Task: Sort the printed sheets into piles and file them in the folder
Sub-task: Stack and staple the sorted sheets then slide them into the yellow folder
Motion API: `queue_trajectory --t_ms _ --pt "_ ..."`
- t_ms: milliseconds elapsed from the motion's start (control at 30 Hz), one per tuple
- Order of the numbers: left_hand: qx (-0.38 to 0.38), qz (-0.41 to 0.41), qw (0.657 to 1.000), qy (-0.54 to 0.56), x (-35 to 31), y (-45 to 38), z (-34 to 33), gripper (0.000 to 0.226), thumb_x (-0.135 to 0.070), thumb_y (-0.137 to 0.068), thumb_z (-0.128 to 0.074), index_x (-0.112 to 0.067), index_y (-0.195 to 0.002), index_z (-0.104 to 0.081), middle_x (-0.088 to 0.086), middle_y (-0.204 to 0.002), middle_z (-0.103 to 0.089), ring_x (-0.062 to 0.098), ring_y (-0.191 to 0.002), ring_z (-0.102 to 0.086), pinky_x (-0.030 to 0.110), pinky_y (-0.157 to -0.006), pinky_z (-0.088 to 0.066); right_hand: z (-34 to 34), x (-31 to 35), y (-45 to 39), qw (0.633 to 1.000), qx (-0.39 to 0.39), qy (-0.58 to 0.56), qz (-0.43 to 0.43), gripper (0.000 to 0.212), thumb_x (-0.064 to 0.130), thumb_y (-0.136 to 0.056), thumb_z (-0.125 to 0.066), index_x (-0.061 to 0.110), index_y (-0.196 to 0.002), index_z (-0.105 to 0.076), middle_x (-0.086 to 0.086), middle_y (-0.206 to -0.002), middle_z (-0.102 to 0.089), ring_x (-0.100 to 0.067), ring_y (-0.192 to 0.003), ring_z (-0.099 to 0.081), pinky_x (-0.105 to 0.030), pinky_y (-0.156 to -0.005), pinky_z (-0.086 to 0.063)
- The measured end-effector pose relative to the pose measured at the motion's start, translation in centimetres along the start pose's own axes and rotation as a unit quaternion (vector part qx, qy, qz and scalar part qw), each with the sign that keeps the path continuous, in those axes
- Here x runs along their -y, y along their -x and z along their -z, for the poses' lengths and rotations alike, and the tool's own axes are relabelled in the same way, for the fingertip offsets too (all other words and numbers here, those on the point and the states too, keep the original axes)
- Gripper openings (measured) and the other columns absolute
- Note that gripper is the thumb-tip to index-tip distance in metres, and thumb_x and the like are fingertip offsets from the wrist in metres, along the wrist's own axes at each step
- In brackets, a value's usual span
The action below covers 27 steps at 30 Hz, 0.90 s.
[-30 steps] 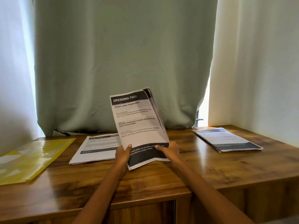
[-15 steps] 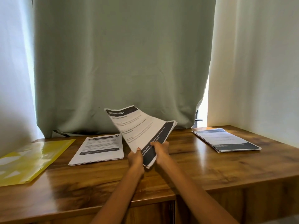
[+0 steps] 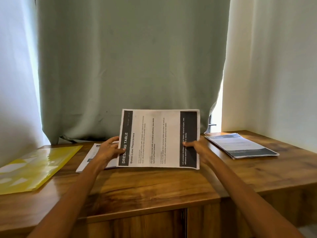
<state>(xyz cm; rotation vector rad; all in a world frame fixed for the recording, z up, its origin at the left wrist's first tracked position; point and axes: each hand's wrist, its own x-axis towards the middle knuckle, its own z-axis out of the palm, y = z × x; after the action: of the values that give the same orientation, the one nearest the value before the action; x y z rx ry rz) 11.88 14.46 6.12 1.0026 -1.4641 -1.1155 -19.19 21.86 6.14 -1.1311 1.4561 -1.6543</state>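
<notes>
Far left of the held sheets, one yellow folder [image 3: 36, 166] lies flat on the wooden table [image 3: 154, 184], and nothing of what shows suggests any sheet has been filed in it yet. Nearer, just left of and partly behind the left hand [image 3: 109, 150], one pile of printed sheets [image 3: 89, 160] rests on the table.

The left hand pinches the header end of the held stack [image 3: 159, 139], thumb on the front over the title and fingers behind. The stack is turned sideways and stood upright on its long edge, at or just above the tabletop. The right hand [image 3: 197, 147] pinches the opposite end, thumb on the dark footer band. Well to the right of that hand lies a second pile [image 3: 240, 146].

So the count is one folder, two laid piles, one stack in hand. Sorting looks largely done, judging by the tidy piles; squaring this stack, laying it down and all of the filing appear to remain.
</notes>
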Motion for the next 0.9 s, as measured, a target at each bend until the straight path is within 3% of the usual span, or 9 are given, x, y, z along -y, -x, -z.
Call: queue_trajectory --t_ms 133,267,433,500,600,667,767,900 --pt "0.011 -0.038 0.998 -0.043 -1.7 0.3 -2.5 0.022 -0.004 -0.082 -0.065 -0.016 -0.097 -0.056 0.004 -0.091 -0.066 0.019 -0.081 -0.066 0.042 -0.076 -0.054 -1.1 0.6 0.5 0.998 -0.01 0.051 0.041 0.043 0.006 -0.083 -0.068 0.001 -0.121 -0.048 -0.013 -0.109 -0.06 -0.022 -0.09 -0.058 -0.032 -0.076 -0.048" --pt "-0.03 -0.059 0.998 0.005 -2.6 0.3 -4.1 0.026 -0.011 -0.085 -0.064 -0.012 -0.11 -0.054 0.008 -0.098 -0.064 0.024 -0.084 -0.065 0.04 -0.074 -0.053 -0.6 0.8 0.4 0.997 -0.038 0.023 0.062 0.043 0.008 -0.084 -0.067 0.005 -0.121 -0.047 -0.009 -0.106 -0.057 -0.024 -0.095 -0.057 -0.035 -0.081 -0.047" --pt "-0.038 0.01 0.999 0.019 2.0 2.1 -5.7 0.024 -0.014 -0.086 -0.065 -0.013 -0.107 -0.055 0.014 -0.106 -0.066 0.026 -0.085 -0.067 0.041 -0.073 -0.055 -0.1 -3.4 1.1 0.999 -0.039 -0.012 -0.021 0.032 0.008 -0.082 -0.069 0.017 -0.103 -0.048 -0.011 -0.11 -0.061 -0.026 -0.095 -0.062 -0.045 -0.089 -0.052" --pt "-0.051 0.032 0.998 0.035 3.3 2.7 -6.6 0.024 -0.012 -0.086 -0.064 -0.012 -0.108 -0.054 0.014 -0.108 -0.065 0.026 -0.085 -0.065 0.039 -0.071 -0.054 -0.1 -4.9 1.3 0.997 -0.039 -0.018 -0.059 0.044 0.009 -0.08 -0.072 0.011 -0.117 -0.048 -0.012 -0.112 -0.062 -0.027 -0.096 -0.063 -0.046 -0.084 -0.054" --pt "-0.052 0.02 0.998 0.007 2.5 2.4 -7.1 0.029 -0.013 -0.088 -0.062 -0.008 -0.115 -0.053 0.013 -0.106 -0.063 0.023 -0.082 -0.062 0.028 -0.06 -0.05 0.1 -4.6 0.8 0.998 -0.045 -0.028 -0.046 0.05 0.006 -0.08 -0.07 0.009 -0.123 -0.045 -0.011 -0.109 -0.061 -0.024 -0.091 -0.061 -0.036 -0.074 -0.054" --pt "-0.042 0.0 0.999 -0.002 1.6 1.9 -7.1 0.031 -0.014 -0.088 -0.061 -0.007 -0.118 -0.053 0.015 -0.108 -0.064 0.022 -0.081 -0.063 0.026 -0.058 -0.05 0.3 -3.8 0.1 0.998 -0.048 -0.035 -0.032 0.053 0.004 -0.08 -0.07 0.008 -0.125 -0.043 -0.013 -0.113 -0.06 -0.024 -0.094 -0.06 -0.037 -0.078 -0.054" --pt "-0.032 0.004 0.999 0.004 1.8 1.7 -7.1 0.025 -0.015 -0.09 -0.059 -0.009 -0.114 -0.054 0.017 -0.11 -0.064 0.019 -0.077 -0.064 0.027 -0.06 -0.05 0.5 -3.6 -0.3 0.998 -0.054 -0.022 -0.032 0.053 0.006 -0.08 -0.07 0.008 -0.125 -0.042 -0.013 -0.115 -0.059 -0.025 -0.097 -0.059 -0.041 -0.085 -0.052" --pt "-0.041 0.055 0.997 0.037 3.5 2.2 -7.3 0.027 -0.012 -0.092 -0.055 -0.008 -0.119 -0.053 0.019 -0.119 -0.062 0.026 -0.088 -0.062 0.038 -0.072 -0.052 0.5 -5.5 0.4 0.998 -0.056 -0.003 -0.041 0.045 0.008 -0.083 -0.069 0.007 -0.123 -0.049 -0.01 -0.112 -0.06 -0.021 -0.095 -0.057 -0.031 -0.077 -0.05"
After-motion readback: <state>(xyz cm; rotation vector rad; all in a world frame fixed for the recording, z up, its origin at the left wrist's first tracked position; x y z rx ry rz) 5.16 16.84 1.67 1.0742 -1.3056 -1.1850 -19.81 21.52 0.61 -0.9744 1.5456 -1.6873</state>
